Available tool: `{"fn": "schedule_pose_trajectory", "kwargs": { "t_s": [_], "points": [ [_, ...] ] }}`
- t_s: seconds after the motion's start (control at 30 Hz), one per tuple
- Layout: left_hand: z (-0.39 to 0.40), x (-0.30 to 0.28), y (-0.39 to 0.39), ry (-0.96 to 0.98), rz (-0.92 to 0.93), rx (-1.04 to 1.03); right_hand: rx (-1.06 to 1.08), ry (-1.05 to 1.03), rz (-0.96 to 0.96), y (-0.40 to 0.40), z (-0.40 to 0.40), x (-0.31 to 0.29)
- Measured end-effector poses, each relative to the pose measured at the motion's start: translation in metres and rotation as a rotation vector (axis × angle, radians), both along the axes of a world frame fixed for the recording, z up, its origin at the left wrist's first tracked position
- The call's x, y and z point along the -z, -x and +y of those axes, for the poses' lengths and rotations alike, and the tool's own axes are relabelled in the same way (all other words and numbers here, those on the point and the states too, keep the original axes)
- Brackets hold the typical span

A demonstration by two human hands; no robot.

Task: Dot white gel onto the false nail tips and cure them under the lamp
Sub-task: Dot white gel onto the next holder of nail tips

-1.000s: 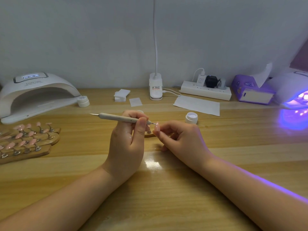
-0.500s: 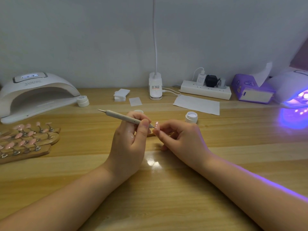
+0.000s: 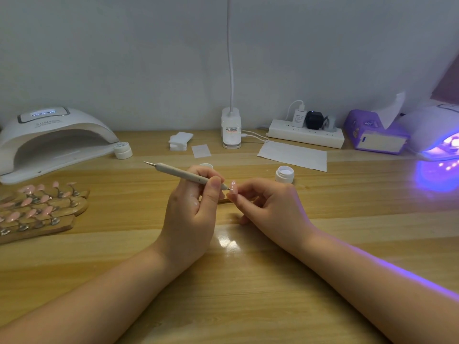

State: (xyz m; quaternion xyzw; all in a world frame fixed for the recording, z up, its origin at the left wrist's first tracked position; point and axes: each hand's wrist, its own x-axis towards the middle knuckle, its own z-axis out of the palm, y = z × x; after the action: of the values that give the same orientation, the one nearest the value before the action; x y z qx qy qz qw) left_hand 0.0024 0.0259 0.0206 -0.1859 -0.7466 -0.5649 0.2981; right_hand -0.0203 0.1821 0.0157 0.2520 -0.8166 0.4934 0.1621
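My left hand (image 3: 191, 209) grips a grey dotting pen (image 3: 182, 173) like a pencil, its lower tip touching a pink false nail tip (image 3: 233, 187). My right hand (image 3: 268, 204) pinches that nail tip, which stands on a wooden holder partly hidden behind my fingers. An open white gel jar (image 3: 284, 174) stands just behind my right hand. Its lid (image 3: 206, 166) peeks out behind my left hand. Several wooden holders with pink nail tips (image 3: 37, 209) lie at the left. A lit curing lamp (image 3: 437, 135) glows purple at the far right.
A second white lamp (image 3: 52, 140) stands at the back left with a closed jar (image 3: 123, 150) beside it. Along the wall are cotton pads (image 3: 180, 141), a clip lamp base (image 3: 231, 131), a power strip (image 3: 306, 132), a paper sheet (image 3: 293, 156) and a purple tissue box (image 3: 375, 135).
The pen's free end has tilted up and to the right while its lower tip stayed at the nail tip. My right hand has barely moved.
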Motion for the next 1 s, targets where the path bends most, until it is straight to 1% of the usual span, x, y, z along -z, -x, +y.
{"fn": "schedule_pose_trajectory", "kwargs": {
  "t_s": [0.13, 0.63, 0.83, 1.0],
  "points": [
    [-0.0010, 0.0006, 0.0008, -0.024, 0.036, -0.034, -0.007, -0.008, 0.005, 0.0001, -0.0002, -0.0009],
    [-0.0016, 0.0025, 0.0037, 0.018, 0.002, -0.027, -0.008, 0.000, -0.003, -0.0006, -0.0002, -0.0003],
    [-0.0020, 0.0021, 0.0031, 0.005, 0.035, -0.041, -0.012, -0.008, 0.002, -0.0002, -0.0001, -0.0011],
    [-0.0018, 0.0029, 0.0035, 0.026, 0.006, -0.024, -0.012, -0.005, 0.006, 0.0006, 0.0005, 0.0007]
  ]
}}
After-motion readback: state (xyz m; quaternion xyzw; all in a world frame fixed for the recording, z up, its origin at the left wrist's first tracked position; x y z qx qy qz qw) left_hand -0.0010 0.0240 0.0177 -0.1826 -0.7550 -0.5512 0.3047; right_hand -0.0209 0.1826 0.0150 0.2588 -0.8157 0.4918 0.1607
